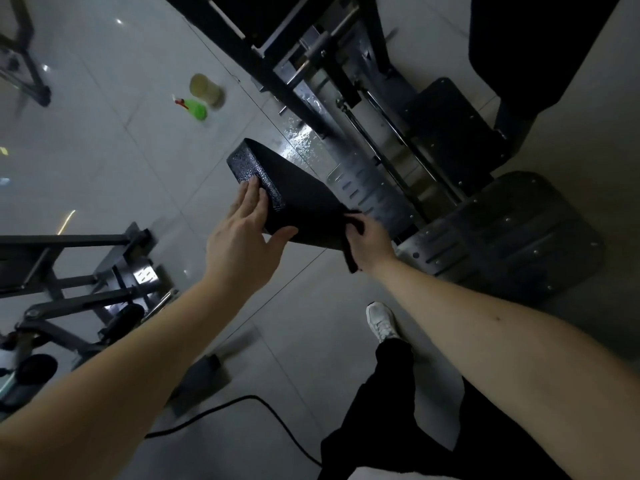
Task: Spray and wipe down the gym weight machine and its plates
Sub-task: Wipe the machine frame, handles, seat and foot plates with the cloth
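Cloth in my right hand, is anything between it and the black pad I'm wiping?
Nothing visible. The cloth in the right hand touches the pad at its near edge; the left hand rests on its end.

Centre: black textured rectangular pad [277, 188] of the grey steel weight machine [377, 188], w/ left hand [242, 230] flat on its left end face & right hand [367, 237] pinching a dark cloth [351, 252] at its near-right corner. Beyond the pad, upper left: green plastic spray bottle [194, 107] on the pale tiled floor [121, 150], just beside a beige round tub [206, 90]; ribbed metal footplates [512, 233] sit right of the pad. Near side: white lace-up shoe [381, 320] below the right hand, black cable [242, 407] on the floor to its left.
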Demonstrator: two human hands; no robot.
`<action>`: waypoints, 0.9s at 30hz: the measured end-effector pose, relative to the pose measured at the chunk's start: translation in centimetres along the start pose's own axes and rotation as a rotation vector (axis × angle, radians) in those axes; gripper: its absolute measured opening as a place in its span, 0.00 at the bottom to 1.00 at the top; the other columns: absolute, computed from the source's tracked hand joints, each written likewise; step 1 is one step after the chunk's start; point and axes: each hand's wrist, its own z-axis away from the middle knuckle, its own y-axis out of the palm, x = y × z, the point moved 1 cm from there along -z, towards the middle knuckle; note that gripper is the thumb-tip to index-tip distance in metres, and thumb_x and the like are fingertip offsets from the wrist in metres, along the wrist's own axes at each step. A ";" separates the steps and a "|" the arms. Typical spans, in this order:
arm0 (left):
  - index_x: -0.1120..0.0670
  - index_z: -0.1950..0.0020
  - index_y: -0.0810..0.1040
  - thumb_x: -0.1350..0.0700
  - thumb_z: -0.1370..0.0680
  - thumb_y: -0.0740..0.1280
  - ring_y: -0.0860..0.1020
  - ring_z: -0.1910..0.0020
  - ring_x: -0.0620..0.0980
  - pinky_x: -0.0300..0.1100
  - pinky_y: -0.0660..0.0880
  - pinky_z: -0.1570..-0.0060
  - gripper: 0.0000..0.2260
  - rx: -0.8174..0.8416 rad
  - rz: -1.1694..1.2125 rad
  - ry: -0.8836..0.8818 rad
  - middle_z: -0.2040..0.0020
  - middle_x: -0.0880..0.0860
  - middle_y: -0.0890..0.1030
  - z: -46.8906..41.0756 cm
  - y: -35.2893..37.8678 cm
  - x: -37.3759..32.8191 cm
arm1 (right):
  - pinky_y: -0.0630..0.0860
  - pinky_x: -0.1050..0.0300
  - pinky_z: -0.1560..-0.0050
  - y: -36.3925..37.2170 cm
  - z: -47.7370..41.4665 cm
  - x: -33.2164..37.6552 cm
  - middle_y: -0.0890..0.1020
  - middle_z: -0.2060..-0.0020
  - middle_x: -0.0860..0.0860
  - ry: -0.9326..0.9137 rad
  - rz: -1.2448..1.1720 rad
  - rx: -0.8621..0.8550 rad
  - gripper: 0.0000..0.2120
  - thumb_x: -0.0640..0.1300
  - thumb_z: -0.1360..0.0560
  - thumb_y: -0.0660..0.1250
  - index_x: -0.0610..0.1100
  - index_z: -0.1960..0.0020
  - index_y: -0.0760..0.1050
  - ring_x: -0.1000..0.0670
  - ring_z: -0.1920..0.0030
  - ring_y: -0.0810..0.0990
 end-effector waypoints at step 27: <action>0.63 0.23 0.67 0.45 0.19 0.68 0.60 0.21 0.55 0.53 0.66 0.26 0.32 -0.059 -0.055 0.036 0.22 0.58 0.65 0.0 1.1 -0.2 | 0.73 0.54 0.29 1.9 -3.8 11.7 0.82 0.38 0.49 -0.539 -0.283 0.273 0.11 0.41 0.18 0.64 0.43 0.37 0.80 0.53 0.34 0.79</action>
